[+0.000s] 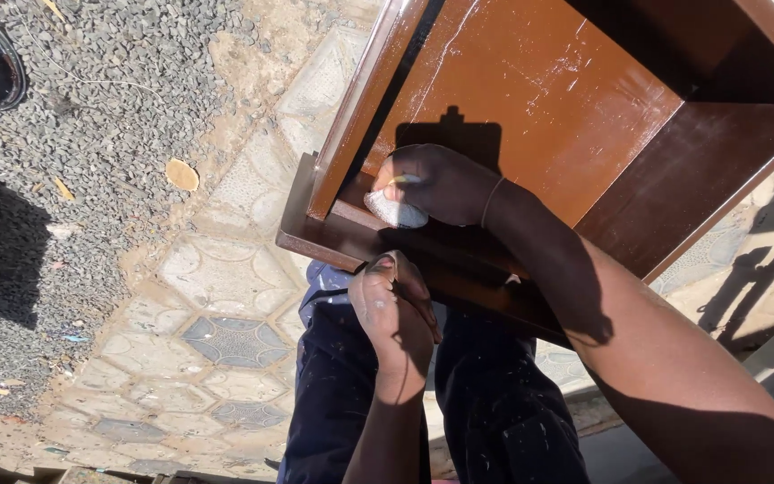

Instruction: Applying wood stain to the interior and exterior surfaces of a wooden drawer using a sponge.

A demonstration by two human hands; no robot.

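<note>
Sunlight fell on a glossy brown wooden cabinet (575, 90) tilted over the person's dark trousers (494, 403). The right hand (441, 184) pressed a pale wad of cloth (396, 212) into the inner corner by the cabinet's base, grip closed around it. The left hand (394, 309) clasped the base's lower edge, fingers curled shut on it. Patterned paving stones (226, 278) and gravel (109, 99) lay beneath.

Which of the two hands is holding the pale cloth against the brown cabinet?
The right hand, reaching inside the brown cabinet, presses the pale cloth there. The left hand holds no cloth; it only grips the cabinet's lower edge.
</note>
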